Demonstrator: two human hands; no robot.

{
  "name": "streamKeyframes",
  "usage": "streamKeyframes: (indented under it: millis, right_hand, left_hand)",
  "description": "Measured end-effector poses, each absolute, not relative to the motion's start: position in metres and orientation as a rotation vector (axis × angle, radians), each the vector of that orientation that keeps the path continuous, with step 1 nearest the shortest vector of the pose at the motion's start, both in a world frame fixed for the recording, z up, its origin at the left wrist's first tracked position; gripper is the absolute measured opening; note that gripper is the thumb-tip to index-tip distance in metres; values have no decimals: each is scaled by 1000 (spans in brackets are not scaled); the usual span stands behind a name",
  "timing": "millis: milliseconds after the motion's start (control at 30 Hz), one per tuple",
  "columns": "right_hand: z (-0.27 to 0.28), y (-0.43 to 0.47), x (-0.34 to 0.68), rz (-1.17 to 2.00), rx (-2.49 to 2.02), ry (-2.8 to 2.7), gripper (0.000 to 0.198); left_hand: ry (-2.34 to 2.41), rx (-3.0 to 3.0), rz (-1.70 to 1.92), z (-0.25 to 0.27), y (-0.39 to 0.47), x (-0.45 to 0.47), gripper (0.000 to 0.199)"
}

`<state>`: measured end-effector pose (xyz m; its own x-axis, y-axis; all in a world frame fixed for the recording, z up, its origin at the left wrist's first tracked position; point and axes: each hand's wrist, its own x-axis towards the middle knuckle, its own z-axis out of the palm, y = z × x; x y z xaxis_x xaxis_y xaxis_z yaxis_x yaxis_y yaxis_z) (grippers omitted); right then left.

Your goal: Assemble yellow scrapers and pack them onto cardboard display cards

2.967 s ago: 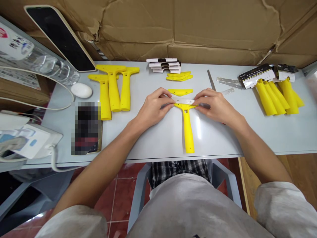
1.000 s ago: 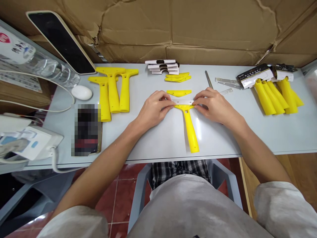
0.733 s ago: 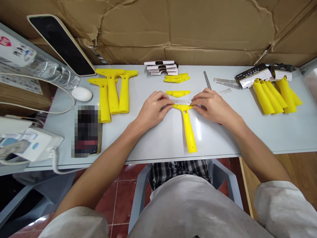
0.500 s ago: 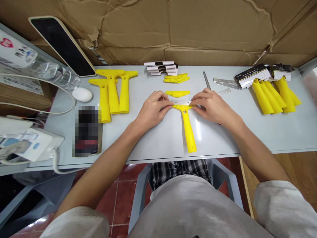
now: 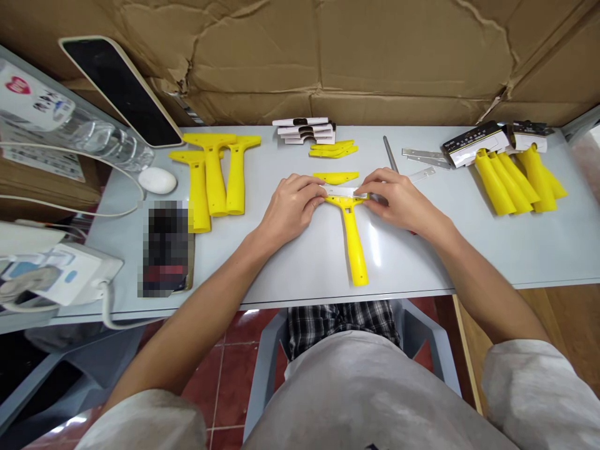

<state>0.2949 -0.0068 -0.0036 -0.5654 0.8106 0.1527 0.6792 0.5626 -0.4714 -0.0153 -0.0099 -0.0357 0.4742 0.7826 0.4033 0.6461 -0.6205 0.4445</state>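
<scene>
A thin metal scraper blade (image 5: pixel 345 191) lies across the head of a yellow scraper handle (image 5: pixel 355 247) on the table. My left hand (image 5: pixel 294 205) pinches the blade's left end between thumb and fingers. At the opposite end, my right hand (image 5: pixel 394 195) also pinches the blade, its thumb near the handle's head. Just beyond the blade rests a yellow plastic cover piece (image 5: pixel 335 177). Further back are more yellow cover pieces (image 5: pixel 332 150) and a small stack of white and black cards (image 5: pixel 307 130).
Yellow handles (image 5: pixel 215 178) lie at left beside a pixelated dark object (image 5: pixel 166 250). Loose metal blades (image 5: pixel 424 154) and a thin grey rod (image 5: pixel 390 154) lie right of centre. Carded yellow scrapers (image 5: pixel 497 184) sit far right. A phone (image 5: pixel 122 90) leans by a water bottle (image 5: pixel 98 134); cardboard (image 5: pixel 262 56) stands behind.
The blade has tilted slightly between my fingers, and my right fingertips have shifted a little left along it. Both hands stay at the handle's head.
</scene>
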Motion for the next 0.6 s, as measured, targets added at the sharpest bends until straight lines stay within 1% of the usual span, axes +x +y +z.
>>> streamKeyframes:
  millis: [100, 300, 433, 533, 600]
  right_hand:
    - [-2, -6, 295, 538, -1217, -2411, 41]
    - [3, -6, 291, 692, -1317, -2197, 56]
    - [3, -5, 286, 764, -1392, -2153, 49]
    - [3, -4, 286, 755, -1402, -2131, 41]
    - [4, -3, 287, 746, -1397, -2090, 40]
  left_hand:
    - [1219, 2470, 880, -36, -9, -15, 20]
    - [1173, 2485, 991, -34, -10, -13, 19]
    - [1160, 2484, 1014, -33, -11, -11, 18]
    - [1161, 2463, 988, -33, -12, -10, 18]
    - [1174, 2457, 979, -34, -12, -10, 18]
